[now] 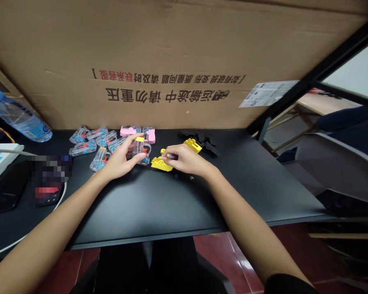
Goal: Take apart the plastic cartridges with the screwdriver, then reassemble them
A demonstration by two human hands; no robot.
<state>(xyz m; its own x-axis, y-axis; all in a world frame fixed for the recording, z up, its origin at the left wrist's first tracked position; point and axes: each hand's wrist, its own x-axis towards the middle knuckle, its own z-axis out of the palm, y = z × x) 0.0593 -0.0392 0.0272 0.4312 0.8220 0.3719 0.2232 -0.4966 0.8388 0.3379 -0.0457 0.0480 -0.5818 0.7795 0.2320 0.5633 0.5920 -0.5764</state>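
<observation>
My left hand point(122, 159) holds a small clear plastic toy gun point(144, 157) upright between thumb and fingers. It has a yellow end, a red trigger and blue parts inside. My right hand point(188, 160) is closed in a pinch on a short dark piece point(172, 156), whose kind I cannot make out. Right beneath those fingertips lies a yellow plastic part point(161, 164) with moulded shapes. Another yellow part point(193, 145) lies just behind my right hand. A small yellow ring point(162, 151) is near my right fingertips.
Several clear toy guns point(83, 148) and pink-ended ones point(129, 130) lie at left. Black plastic parts point(207, 142) sit back right. A cardboard sheet point(171, 49) walls the desk's back. A bottle point(20, 116), power strip point(1, 159), cable point(64, 194) and phone point(9, 192) occupy the left.
</observation>
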